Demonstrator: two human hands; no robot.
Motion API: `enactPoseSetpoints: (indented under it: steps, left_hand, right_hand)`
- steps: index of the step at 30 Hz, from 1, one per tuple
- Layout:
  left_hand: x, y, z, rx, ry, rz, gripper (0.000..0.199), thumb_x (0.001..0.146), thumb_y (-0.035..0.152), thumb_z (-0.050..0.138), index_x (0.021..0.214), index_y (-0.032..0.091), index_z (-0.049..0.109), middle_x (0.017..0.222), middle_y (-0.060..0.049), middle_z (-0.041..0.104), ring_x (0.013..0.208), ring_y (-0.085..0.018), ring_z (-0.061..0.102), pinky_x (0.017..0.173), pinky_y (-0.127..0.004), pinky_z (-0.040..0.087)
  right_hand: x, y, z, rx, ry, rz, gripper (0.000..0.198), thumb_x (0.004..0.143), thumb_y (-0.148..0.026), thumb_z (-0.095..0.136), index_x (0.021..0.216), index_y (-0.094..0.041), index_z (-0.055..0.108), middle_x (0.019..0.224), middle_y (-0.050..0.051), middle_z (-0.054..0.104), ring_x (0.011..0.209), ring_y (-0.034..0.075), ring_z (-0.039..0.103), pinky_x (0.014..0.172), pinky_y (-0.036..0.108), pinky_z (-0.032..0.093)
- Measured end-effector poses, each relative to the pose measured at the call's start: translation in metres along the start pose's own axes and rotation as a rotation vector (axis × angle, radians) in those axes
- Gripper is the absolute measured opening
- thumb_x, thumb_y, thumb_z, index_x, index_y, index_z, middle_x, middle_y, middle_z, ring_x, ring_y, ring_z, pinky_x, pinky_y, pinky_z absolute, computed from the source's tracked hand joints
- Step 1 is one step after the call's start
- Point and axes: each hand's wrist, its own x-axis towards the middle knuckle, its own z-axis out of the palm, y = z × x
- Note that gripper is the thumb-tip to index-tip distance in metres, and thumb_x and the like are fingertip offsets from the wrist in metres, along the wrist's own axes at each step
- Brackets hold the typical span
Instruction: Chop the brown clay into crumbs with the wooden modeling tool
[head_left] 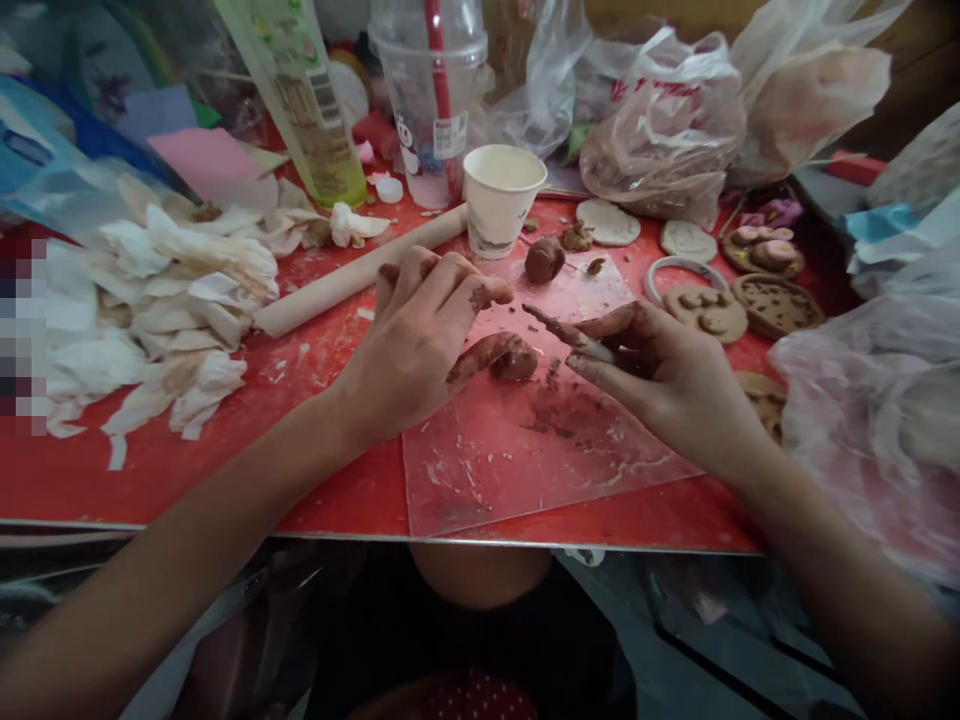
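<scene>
My left hand is over the clear sheet, thumb and fingers apart and smeared with brown clay. Its thumb tip rests at a small wet lump of brown clay on the sheet. In my right hand, pinched between thumb and fingers, is a thin clay-smeared modelling tool. Its tip points left toward my left fingers. Behind both hands sits a rounder ball of brown clay. Dark smears and crumbs mark the sheet.
A paper cup stands behind a cardboard tube. Crumpled tissues heap up at left. A green bottle and a plastic cup stand at the back. Flat clay pieces and plastic bags lie at right.
</scene>
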Motion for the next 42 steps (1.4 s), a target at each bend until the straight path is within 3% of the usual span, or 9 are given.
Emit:
enactPoseSetpoints:
  steps: [6, 11, 16, 22, 26, 32, 42]
  left_hand:
    - [0.000, 0.005, -0.004, -0.006, -0.006, -0.075, 0.037, 0.094, 0.047, 0.047, 0.118, 0.019, 0.052, 0.116, -0.011, 0.054, 0.106, -0.027, 0.051, 0.091, -0.045, 0.043]
    - [0.001, 0.005, -0.007, 0.013, -0.027, -0.125, 0.031, 0.096, 0.043, 0.044, 0.117, 0.021, 0.051, 0.119, -0.011, 0.055, 0.109, -0.027, 0.051, 0.094, -0.045, 0.041]
    - [0.001, 0.001, -0.008, 0.050, 0.062, -0.182, 0.029, 0.097, 0.038, 0.040, 0.116, 0.020, 0.052, 0.121, -0.011, 0.055, 0.113, -0.029, 0.049, 0.099, -0.047, 0.035]
    - [-0.001, 0.000, -0.008, 0.102, 0.103, -0.194, 0.031, 0.095, 0.039, 0.044, 0.120, 0.021, 0.049, 0.121, -0.011, 0.055, 0.112, -0.029, 0.049, 0.098, -0.043, 0.035]
    - [-0.001, 0.000, -0.008, 0.117, 0.083, -0.178, 0.035, 0.094, 0.042, 0.047, 0.122, 0.022, 0.048, 0.123, -0.011, 0.055, 0.112, -0.029, 0.049, 0.099, -0.044, 0.035]
    - [0.001, -0.002, -0.011, 0.139, 0.109, -0.179, 0.032, 0.095, 0.040, 0.043, 0.120, 0.021, 0.051, 0.120, -0.011, 0.056, 0.109, -0.029, 0.049, 0.098, -0.045, 0.036]
    - [0.001, -0.003, -0.008, 0.126, 0.099, -0.194, 0.034, 0.096, 0.044, 0.037, 0.118, 0.023, 0.051, 0.119, -0.010, 0.056, 0.110, -0.030, 0.048, 0.098, -0.047, 0.036]
  right_hand:
    - [0.001, 0.000, -0.002, -0.191, 0.038, -0.066, 0.026, 0.083, -0.031, 0.061, 0.106, -0.019, 0.065, 0.092, 0.006, 0.073, 0.076, 0.019, 0.067, 0.068, 0.034, 0.051]
    - [0.013, -0.009, -0.006, -0.350, 0.064, -0.077, 0.017, 0.085, -0.033, 0.061, 0.093, -0.019, 0.066, 0.081, 0.006, 0.072, 0.069, 0.019, 0.064, 0.061, 0.032, 0.046]
    - [0.033, -0.022, -0.005, -0.438, -0.011, -0.175, 0.020, 0.088, -0.040, 0.055, 0.092, -0.022, 0.063, 0.082, 0.007, 0.071, 0.070, 0.021, 0.062, 0.060, 0.032, 0.041]
    - [0.040, -0.015, -0.003, -0.538, 0.043, -0.261, 0.021, 0.090, -0.041, 0.051, 0.083, -0.022, 0.059, 0.075, 0.007, 0.067, 0.065, 0.020, 0.058, 0.055, 0.031, 0.035]
    - [0.033, -0.009, 0.000, -0.524, 0.070, -0.251, 0.017, 0.089, -0.038, 0.053, 0.091, -0.022, 0.059, 0.078, 0.006, 0.068, 0.065, 0.020, 0.059, 0.056, 0.031, 0.036]
    - [0.028, -0.007, 0.005, -0.423, 0.048, -0.298, 0.021, 0.095, -0.035, 0.043, 0.098, -0.021, 0.059, 0.095, 0.009, 0.068, 0.086, 0.022, 0.063, 0.071, 0.033, 0.045]
    - [0.015, -0.021, 0.002, -0.515, 0.140, -0.253, 0.029, 0.093, -0.040, 0.045, 0.075, -0.021, 0.060, 0.070, 0.005, 0.064, 0.064, 0.018, 0.059, 0.055, 0.030, 0.036]
